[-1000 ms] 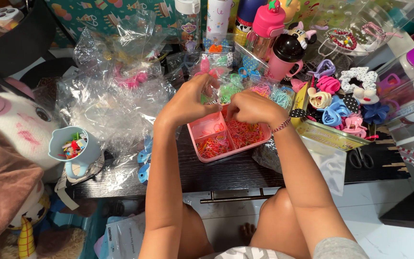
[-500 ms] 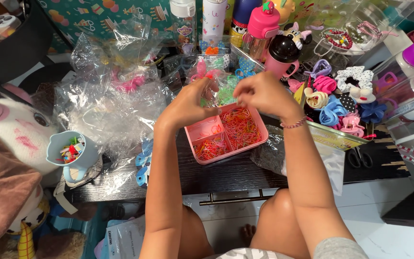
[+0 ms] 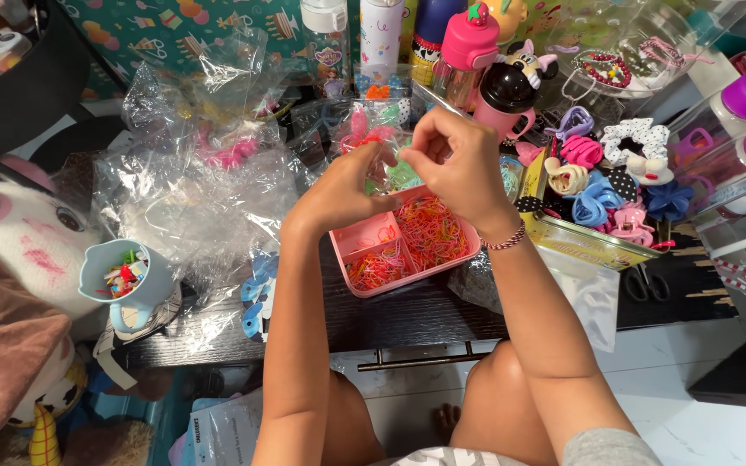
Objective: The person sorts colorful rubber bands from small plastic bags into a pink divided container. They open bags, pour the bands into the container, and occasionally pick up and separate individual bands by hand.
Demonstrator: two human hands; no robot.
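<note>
My left hand [image 3: 345, 192] and my right hand [image 3: 451, 164] are raised together above a pink divided tray [image 3: 407, 246] filled with small orange and pink elastic bands. Both hands pinch a small clear plastic packet [image 3: 388, 168] between their fingertips. The packet holds small coloured bits, partly hidden by my fingers. A beaded bracelet [image 3: 506, 241] circles my right wrist. The tray rests on a dark table [image 3: 407, 315] just in front of my knees.
Crumpled clear plastic bags [image 3: 192, 198] lie left of the tray. A blue cup of small items [image 3: 123, 280] stands at the left edge. Hair scrunchies and clips [image 3: 615, 185] fill a box on the right. Bottles [image 3: 468, 52] stand behind. Scissors [image 3: 645, 283] lie at the right.
Both hands have lifted away from the pink tray toward the bottles, still working the small packet together. The tray now shows fully beneath them.
</note>
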